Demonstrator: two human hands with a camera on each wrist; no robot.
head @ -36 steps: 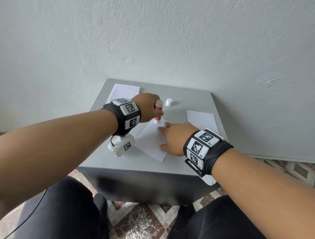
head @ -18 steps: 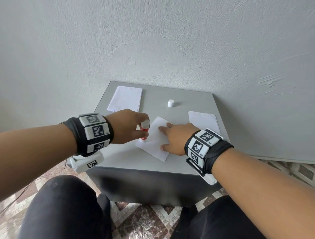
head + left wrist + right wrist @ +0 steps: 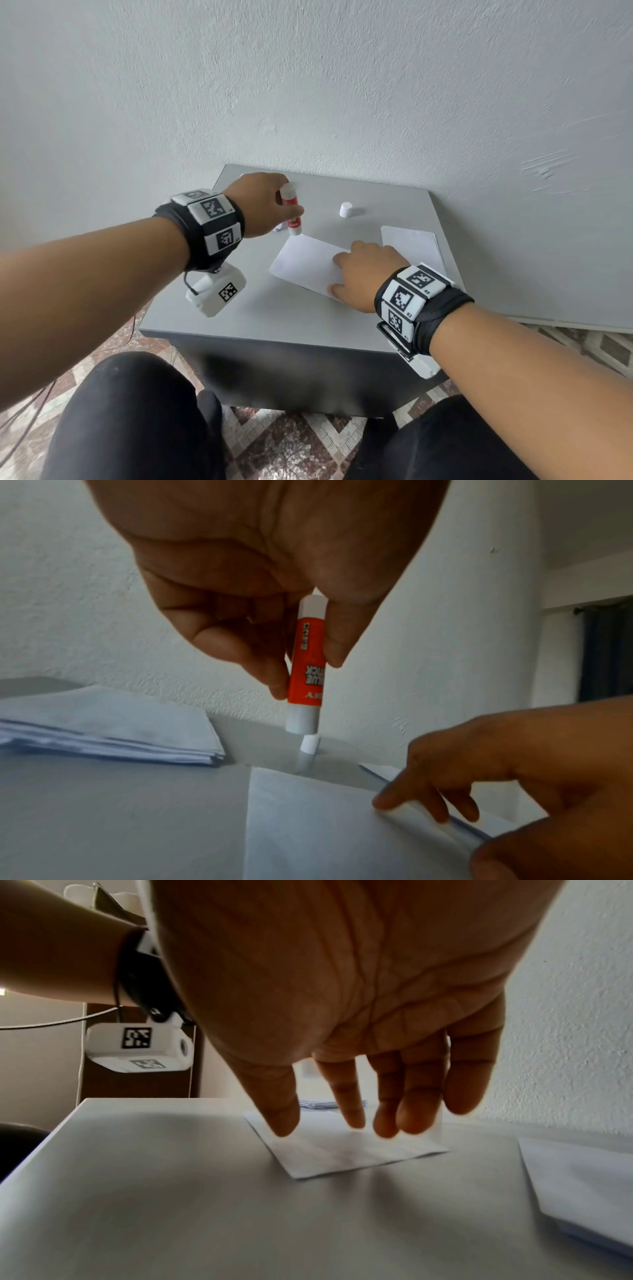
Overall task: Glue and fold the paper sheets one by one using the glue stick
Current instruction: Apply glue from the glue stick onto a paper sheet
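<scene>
Two hands work over a grey table (image 3: 260,322) set against a pale wall (image 3: 342,85). Under the right hand (image 3: 363,274), whose straight fingers (image 3: 346,1104) press down flat, lies a single white paper sheet (image 3: 305,263), one edge lifted beside those fingers in the left wrist view. Just right of that hand sits a second pile of paper (image 3: 411,246); a folded stack of sheets (image 3: 113,723) lies beyond the left hand. The left hand (image 3: 260,205) grips the red glue stick (image 3: 293,212) between thumb and fingers, its uncapped end pointing down just above the table beyond the sheet's far corner. Between the hands, farther back, stands the small white cap (image 3: 346,209).
</scene>
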